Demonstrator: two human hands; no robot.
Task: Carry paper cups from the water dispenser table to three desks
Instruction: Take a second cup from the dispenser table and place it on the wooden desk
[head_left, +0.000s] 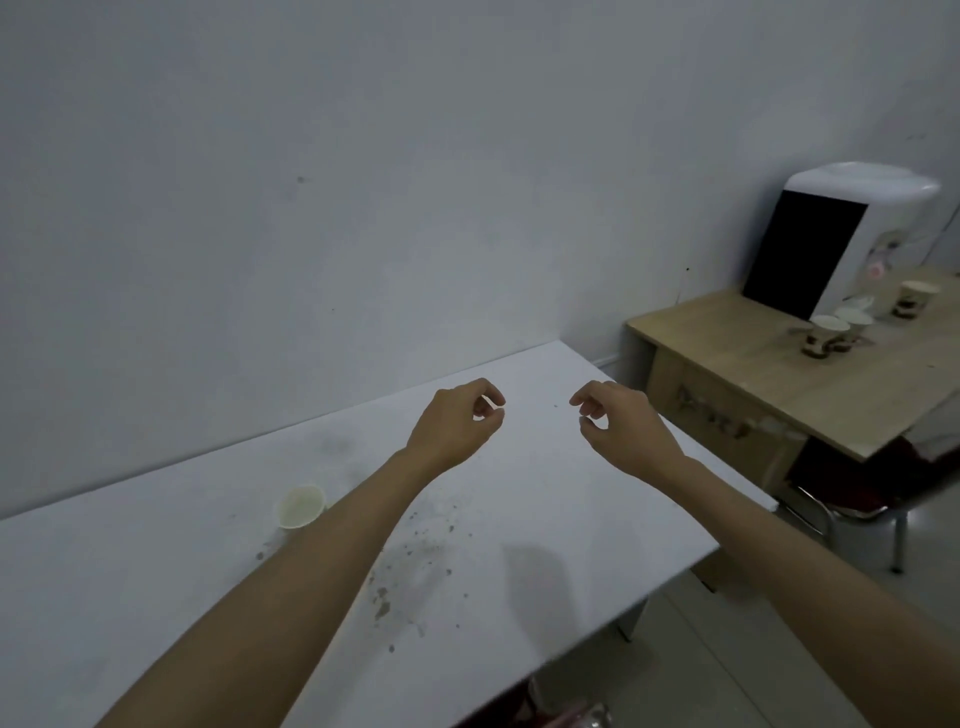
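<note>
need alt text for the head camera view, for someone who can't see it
Two bare hands, left hand and right hand, hover empty with loosely curled fingers over a white desk where one paper cup stands. At right, a wooden table holds a water dispenser and more paper cups.

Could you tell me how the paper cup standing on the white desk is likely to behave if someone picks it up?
The paper cup looks thin-walled, so it would probably dent under a firm squeeze. It appears small and likely light, though its contents are unclear. Standing upright on a narrower base, it may tip if nudged near the rim.
</note>
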